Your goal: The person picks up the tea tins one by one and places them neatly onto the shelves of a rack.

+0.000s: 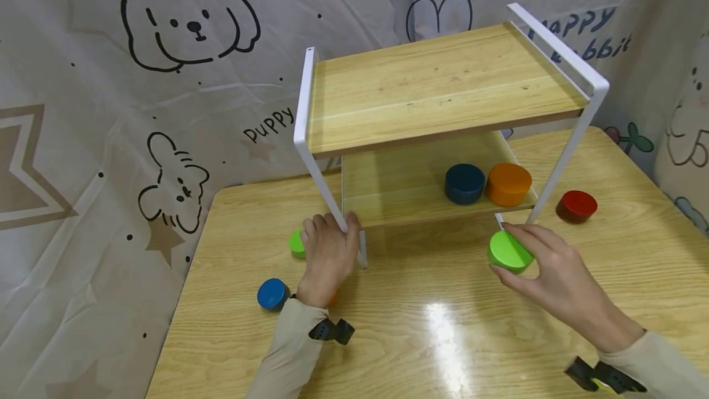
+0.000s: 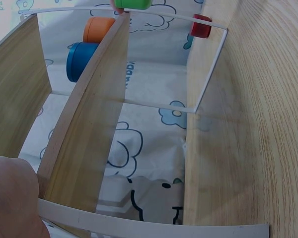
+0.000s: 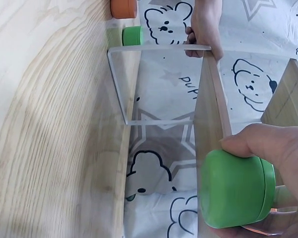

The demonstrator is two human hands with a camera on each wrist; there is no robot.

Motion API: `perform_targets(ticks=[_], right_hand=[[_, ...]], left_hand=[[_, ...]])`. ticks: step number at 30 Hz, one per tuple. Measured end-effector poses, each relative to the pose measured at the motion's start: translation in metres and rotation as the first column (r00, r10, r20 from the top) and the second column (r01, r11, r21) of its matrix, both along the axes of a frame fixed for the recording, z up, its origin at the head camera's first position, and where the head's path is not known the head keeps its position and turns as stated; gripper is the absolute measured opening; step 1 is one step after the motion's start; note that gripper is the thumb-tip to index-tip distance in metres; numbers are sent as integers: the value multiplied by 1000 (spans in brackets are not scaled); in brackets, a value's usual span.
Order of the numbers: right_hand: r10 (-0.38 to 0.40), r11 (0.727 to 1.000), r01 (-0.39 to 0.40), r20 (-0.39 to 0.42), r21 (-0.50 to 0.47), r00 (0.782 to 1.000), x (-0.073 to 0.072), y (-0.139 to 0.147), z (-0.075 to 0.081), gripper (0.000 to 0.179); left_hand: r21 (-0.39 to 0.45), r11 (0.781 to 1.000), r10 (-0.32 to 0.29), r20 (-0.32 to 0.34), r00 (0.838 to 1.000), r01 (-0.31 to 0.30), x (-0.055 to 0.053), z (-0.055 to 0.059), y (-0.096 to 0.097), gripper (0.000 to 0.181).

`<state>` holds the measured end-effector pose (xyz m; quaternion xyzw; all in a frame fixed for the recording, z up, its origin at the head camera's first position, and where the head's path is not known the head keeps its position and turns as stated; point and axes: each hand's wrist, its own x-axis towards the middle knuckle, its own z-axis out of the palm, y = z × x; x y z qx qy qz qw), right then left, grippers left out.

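A two-tier wooden shelf (image 1: 443, 88) with a white frame stands on the table. My left hand (image 1: 330, 254) grips it at the front left, where the white leg meets the lower board; in the right wrist view its fingers (image 3: 190, 38) curl there. Between thumb and fingers, my right hand (image 1: 565, 282) holds a green round lidded container (image 1: 509, 252), just in front of the lower board's right end. On that board (image 1: 393, 196), a dark blue container (image 1: 464, 184) and an orange container (image 1: 508, 185) sit side by side at the right.
A red container (image 1: 576, 207) stands on the table (image 1: 399, 337) right of the shelf. Left of it are a blue container (image 1: 272, 294), another green one (image 1: 297, 244) partly behind my left hand, and an orange one (image 3: 123, 8) mostly hidden in the head view. Printed cloth (image 1: 232, 103) hangs behind.
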<state>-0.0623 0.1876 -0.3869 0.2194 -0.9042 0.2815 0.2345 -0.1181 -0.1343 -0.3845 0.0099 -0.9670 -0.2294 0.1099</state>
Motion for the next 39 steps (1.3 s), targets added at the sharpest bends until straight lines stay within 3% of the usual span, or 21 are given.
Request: perform_targets(ticks=[9,17,39], right_hand=[[43,999,-43,-32,4,999,-3,-10,8,60],[94,995,-92,-92,30,991,-8,-21,20,75],[195,981,-190,-136,48,971,-16,-48,42,71]], left_hand=[[-16,1000,-3,7,1000,3,1,1,0,52],[-11,1000,1,34,999,0,0,1,-1,53],[24,1000,2,18,1000,-2,0,1,0,51]])
